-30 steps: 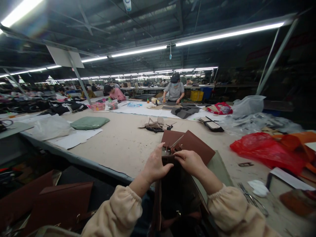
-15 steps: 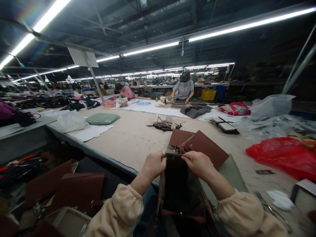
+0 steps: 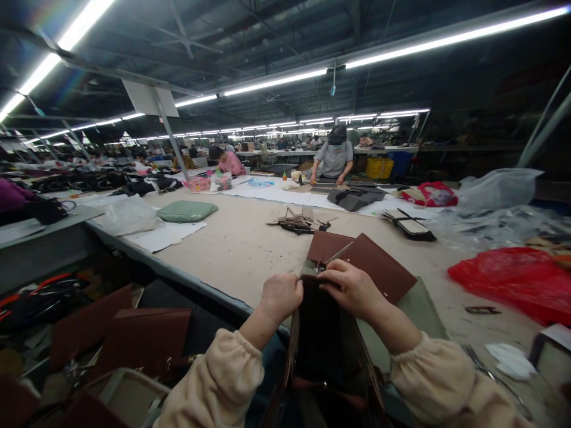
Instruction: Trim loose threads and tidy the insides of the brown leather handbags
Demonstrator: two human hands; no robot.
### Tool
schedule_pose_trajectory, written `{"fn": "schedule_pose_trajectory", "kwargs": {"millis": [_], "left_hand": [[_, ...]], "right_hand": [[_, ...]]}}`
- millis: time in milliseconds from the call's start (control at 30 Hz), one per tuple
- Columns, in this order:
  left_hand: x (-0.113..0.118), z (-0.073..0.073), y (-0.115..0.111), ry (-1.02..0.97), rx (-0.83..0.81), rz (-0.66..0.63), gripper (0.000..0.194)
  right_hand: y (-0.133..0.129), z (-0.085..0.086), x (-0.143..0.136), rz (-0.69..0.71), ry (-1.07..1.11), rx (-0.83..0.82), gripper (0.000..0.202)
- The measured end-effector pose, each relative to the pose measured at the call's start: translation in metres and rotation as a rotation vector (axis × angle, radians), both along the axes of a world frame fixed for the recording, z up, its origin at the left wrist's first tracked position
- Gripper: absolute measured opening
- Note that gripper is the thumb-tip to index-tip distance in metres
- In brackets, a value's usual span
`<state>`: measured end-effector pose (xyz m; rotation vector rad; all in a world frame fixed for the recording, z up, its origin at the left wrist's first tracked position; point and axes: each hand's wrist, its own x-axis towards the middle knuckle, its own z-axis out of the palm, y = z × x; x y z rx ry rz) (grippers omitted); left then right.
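A dark brown handbag (image 3: pixel 325 356) stands open toward me at the table's edge, its inside dark. My left hand (image 3: pixel 281 295) is closed on the left part of the bag's far rim. At the right part of that rim, my right hand (image 3: pixel 350 285) pinches the edge between thumb and fingers. Just beyond my hands lie flat brown leather panels (image 3: pixel 375 267), with a small metal piece near my right fingertips that I cannot make out clearly. Part of a grey-green sheet (image 3: pixel 423 309) shows under the panels.
More brown bags (image 3: pixel 143 339) are piled low at left. On the table (image 3: pixel 236 238) lie a bundle of strips (image 3: pixel 297 220), a green packet (image 3: pixel 187 210), a red plastic bag (image 3: pixel 508 282) and scissors (image 3: pixel 495 374). A co-worker (image 3: pixel 334 157) works across the table.
My right hand has shifted slightly left along the bag's rim, closer to my left hand, and its knuckles are raised. My left hand keeps its grip. The view has tilted slightly.
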<state>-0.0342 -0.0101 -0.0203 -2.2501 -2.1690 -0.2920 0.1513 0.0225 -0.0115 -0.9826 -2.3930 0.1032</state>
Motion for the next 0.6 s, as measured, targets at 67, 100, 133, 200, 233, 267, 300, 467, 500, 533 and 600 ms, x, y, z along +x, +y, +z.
{"fn": "schedule_pose_trajectory", "kwargs": {"millis": [67,100,133,200,233,267,300,467,500,533,600], "left_hand": [[0.001,0.001,0.000,0.003,-0.011,0.009,0.041],[0.001,0.001,0.000,0.006,-0.018,0.014,0.041],[0.001,0.001,0.000,0.008,-0.024,0.019,0.041],[0.002,0.002,0.000,0.014,-0.030,0.021,0.041],[0.003,0.002,0.000,0.019,-0.030,0.018,0.041],[0.003,0.002,0.000,0.025,-0.027,0.014,0.041],[0.003,0.003,0.000,0.032,-0.024,0.010,0.041],[0.004,0.003,0.001,0.047,-0.004,-0.003,0.039],[0.004,0.003,0.002,0.049,-0.001,-0.003,0.038],[0.004,0.002,0.002,0.050,0.006,-0.004,0.038],[0.004,0.001,0.002,0.052,0.018,-0.008,0.037]], "right_hand": [[-0.001,0.002,-0.004,0.039,-0.011,-0.003,0.018],[-0.001,0.002,-0.007,0.051,-0.023,-0.005,0.018],[-0.001,0.003,-0.009,0.058,-0.037,-0.005,0.018],[0.000,0.003,-0.012,0.053,-0.073,-0.002,0.016],[0.001,0.003,-0.013,0.043,-0.092,0.000,0.015],[0.002,0.003,-0.014,0.031,-0.110,0.002,0.013],[0.002,0.003,-0.015,0.020,-0.125,0.005,0.013],[0.004,0.002,-0.017,-0.010,-0.183,0.025,0.011],[0.005,0.002,-0.017,-0.013,-0.192,0.029,0.011],[0.005,0.002,-0.018,-0.018,-0.200,0.032,0.011],[0.006,0.002,-0.018,-0.020,-0.211,0.034,0.011]]}}
